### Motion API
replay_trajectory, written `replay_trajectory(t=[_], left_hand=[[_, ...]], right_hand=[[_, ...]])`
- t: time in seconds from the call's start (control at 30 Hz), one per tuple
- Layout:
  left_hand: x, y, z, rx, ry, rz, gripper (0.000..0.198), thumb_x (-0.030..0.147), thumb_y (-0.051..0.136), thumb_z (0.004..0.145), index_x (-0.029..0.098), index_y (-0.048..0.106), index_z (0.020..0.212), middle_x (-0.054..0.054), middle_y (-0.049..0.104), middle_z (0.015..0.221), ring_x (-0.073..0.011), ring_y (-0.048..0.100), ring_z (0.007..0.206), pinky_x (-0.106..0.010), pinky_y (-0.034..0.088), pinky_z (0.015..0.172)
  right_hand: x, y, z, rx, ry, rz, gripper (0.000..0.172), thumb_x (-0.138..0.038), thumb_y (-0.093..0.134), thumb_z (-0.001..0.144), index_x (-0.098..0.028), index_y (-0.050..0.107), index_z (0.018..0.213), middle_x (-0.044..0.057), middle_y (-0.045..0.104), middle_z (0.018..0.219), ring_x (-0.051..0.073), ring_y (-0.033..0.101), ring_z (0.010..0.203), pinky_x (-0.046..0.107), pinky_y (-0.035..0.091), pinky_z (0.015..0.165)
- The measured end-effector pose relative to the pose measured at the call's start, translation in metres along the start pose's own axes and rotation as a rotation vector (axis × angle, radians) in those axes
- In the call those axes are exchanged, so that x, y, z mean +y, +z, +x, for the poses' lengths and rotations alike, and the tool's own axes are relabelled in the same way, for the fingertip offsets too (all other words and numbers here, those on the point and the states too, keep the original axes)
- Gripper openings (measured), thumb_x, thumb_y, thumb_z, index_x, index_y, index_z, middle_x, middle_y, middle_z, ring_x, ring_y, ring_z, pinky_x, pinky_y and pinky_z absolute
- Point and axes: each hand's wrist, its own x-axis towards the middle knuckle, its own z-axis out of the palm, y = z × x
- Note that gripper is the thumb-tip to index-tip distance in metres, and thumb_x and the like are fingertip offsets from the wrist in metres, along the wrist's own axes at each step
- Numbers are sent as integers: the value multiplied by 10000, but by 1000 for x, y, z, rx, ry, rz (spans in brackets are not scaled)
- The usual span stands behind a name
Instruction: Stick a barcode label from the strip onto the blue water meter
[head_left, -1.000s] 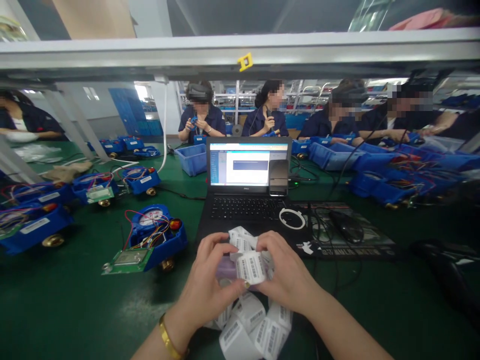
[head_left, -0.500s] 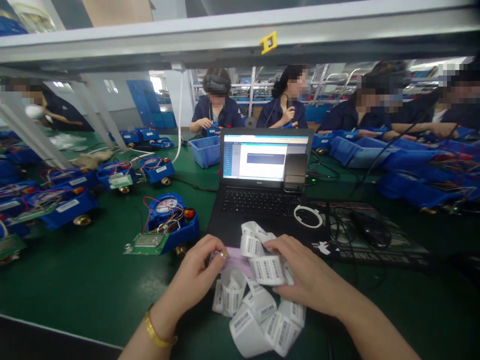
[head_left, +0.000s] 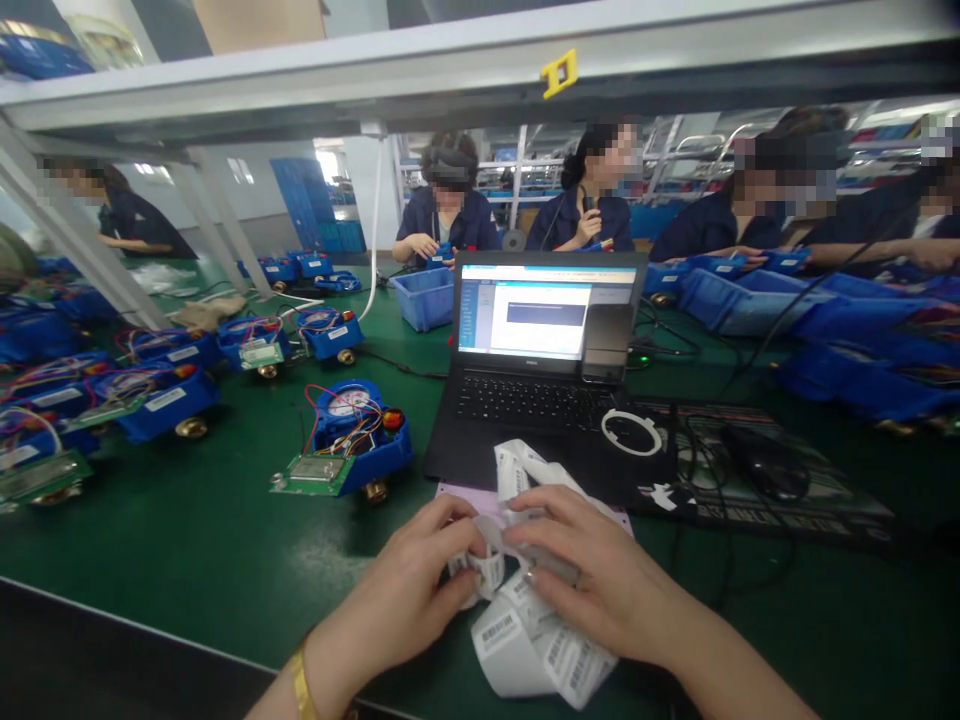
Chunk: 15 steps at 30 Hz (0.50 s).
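Observation:
A long, curled strip of white barcode labels (head_left: 504, 640) lies in loose loops on the table in front of the laptop. My left hand (head_left: 424, 570) is closed on a small coil at the strip's left side, thumb against the fingers. My right hand (head_left: 592, 560) curls over the upper loops, its fingers bent round the strip. Beneath the labels, partly covered, a pink sheet (head_left: 463, 490) shows at the laptop's front edge. To the left stands a blue meter (head_left: 360, 430) with exposed wires and a green circuit board (head_left: 315, 472) hanging off its front.
The laptop (head_left: 517, 400) is open, a phone (head_left: 604, 340) leaning on its screen and a white ring (head_left: 631, 432) on its right side. A mouse (head_left: 765, 462) rests at right. More blue meters (head_left: 161, 400) crowd the left. Several co-workers sit across the table beyond blue bins (head_left: 424, 298).
My left hand has moved from the pink sheet onto the left coil of labels. My right hand has shifted over the upper loops, closer to my left. The view has turned slightly left.

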Motion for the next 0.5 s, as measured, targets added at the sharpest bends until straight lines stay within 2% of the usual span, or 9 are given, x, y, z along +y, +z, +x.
replay_trajectory(t=[0.07,0.17,0.23,0.3,0.37,0.43,0.5], left_hand=[[2,2,3,-5,-24,18,375,31,555,726,231,520,1040,-25,512,1123,-177,510,1018,-293,428,889],[-3,9,0,1,-72,86,705,42,616,655,236,378,1290,-68,469,1288,-229,441,1193,-391,363,1034],[-7,13,-6,1,-83,111,789,56,596,666,221,287,1373,-103,392,1376,-249,365,1277,-432,299,1090],[-9,14,-12,4,-117,108,814,53,554,677,233,228,1402,-108,358,1393,-247,367,1273,-423,318,1076],[-7,12,-18,16,-168,95,743,42,524,677,241,281,1350,-93,414,1311,-230,445,1177,-382,386,998],[-4,11,-23,39,-231,87,534,32,509,675,207,403,1168,-64,494,1120,-201,512,996,-331,430,860],[-1,11,-28,73,-278,91,346,20,512,672,183,421,964,-34,496,960,-179,500,859,-303,408,757]], right_hand=[[-1,6,2,-34,-9,-22,263,-111,505,819,-213,556,1056,98,456,1220,269,436,1124,463,411,924],[0,11,1,-56,-2,-73,127,-115,517,833,-186,553,931,109,454,1221,293,414,1138,498,402,918],[1,11,0,-65,13,-108,79,-113,514,843,-179,535,880,113,452,1221,296,408,1146,497,411,904],[3,11,-1,-69,26,-140,66,-116,508,850,-178,527,863,120,450,1220,302,405,1150,501,421,888],[5,11,-2,-74,35,-169,63,-123,497,858,-179,525,867,128,450,1217,310,407,1149,513,431,874],[7,12,-2,-72,33,-195,67,-136,475,870,-181,525,872,134,451,1216,315,410,1147,525,440,867],[8,14,-2,-67,23,-216,82,-144,454,878,-186,524,871,134,454,1216,316,417,1145,531,452,857]])
